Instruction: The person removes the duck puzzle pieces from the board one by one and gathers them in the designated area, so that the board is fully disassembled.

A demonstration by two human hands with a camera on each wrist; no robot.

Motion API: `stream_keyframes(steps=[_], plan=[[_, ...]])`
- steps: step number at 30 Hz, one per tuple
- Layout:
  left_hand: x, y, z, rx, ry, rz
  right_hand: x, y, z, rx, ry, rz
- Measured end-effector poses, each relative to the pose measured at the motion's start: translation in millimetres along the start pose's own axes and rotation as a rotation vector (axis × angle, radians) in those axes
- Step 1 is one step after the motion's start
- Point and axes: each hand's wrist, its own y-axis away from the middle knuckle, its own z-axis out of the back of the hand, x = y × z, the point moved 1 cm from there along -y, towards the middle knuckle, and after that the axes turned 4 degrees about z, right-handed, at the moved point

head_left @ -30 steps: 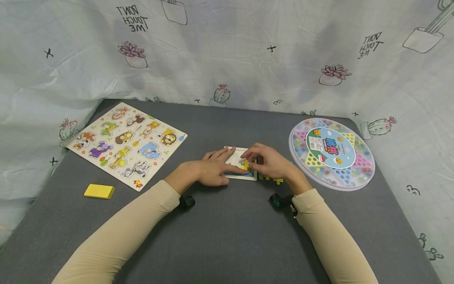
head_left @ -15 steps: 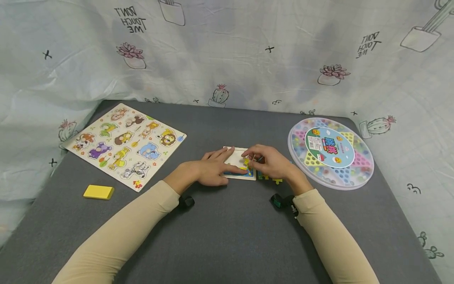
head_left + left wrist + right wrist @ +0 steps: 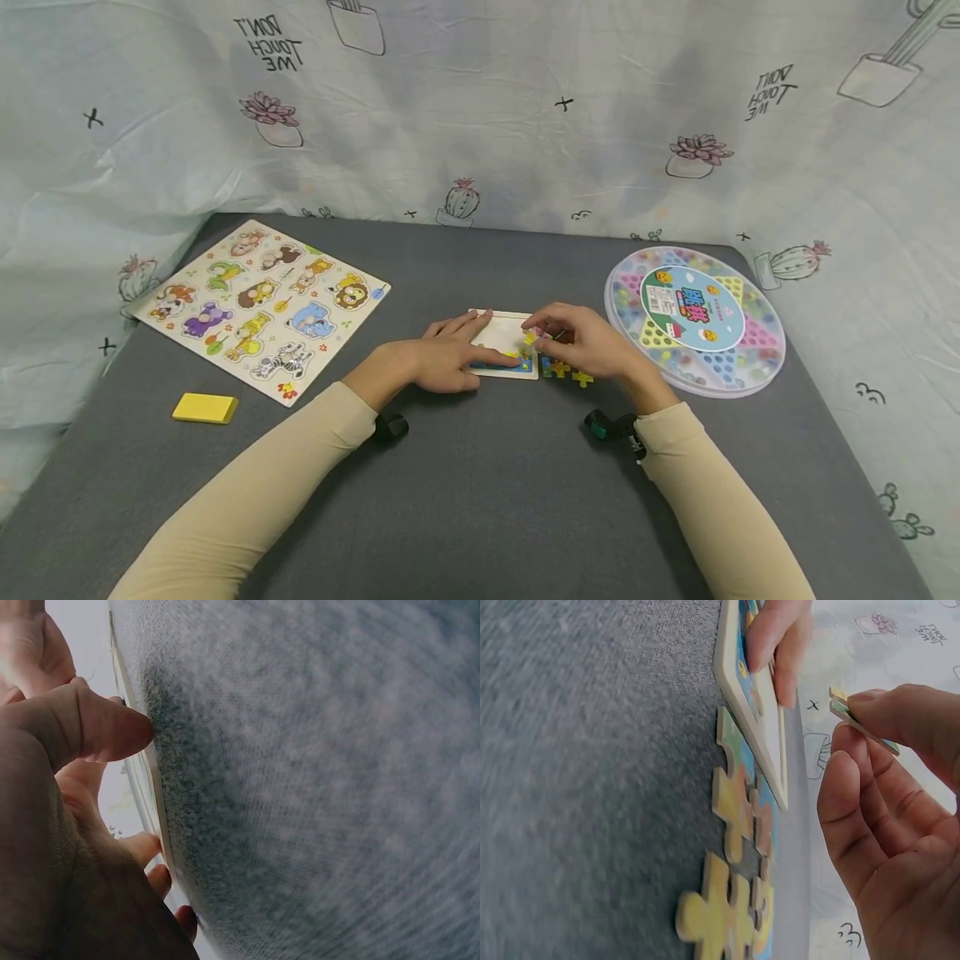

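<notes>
Pinching one small puzzle piece point(image 3: 864, 730) between thumb and fingers, your right hand point(image 3: 581, 342) holds it raised over the right end of the puzzle tray point(image 3: 501, 335), and in the right wrist view the piece is clear of the tray. Your left hand point(image 3: 448, 362) lies across the left part of this tray with its fingers spread apart and rather straight, one of them pointing over the blue picture along the near side. Just beside the tray's right edge, several loose pieces point(image 3: 731, 799) lie on the grey table point(image 3: 480, 500). Farther to your left you have the animal board point(image 3: 262, 308) and the yellow block point(image 3: 205, 408); to your right there is the round game box point(image 3: 693, 308).
</notes>
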Motion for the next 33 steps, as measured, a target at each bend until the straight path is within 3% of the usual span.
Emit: stream_keyframes(steps=[12,33], plan=[[1.1,1.3,0.7,-0.001,-0.001,0.002,2,20,16,0.003,-0.032,-0.056],[0.9,-0.1,-1.8,-0.018,0.001,-0.019,-17,69,34,-0.016,-0.006,-0.080]])
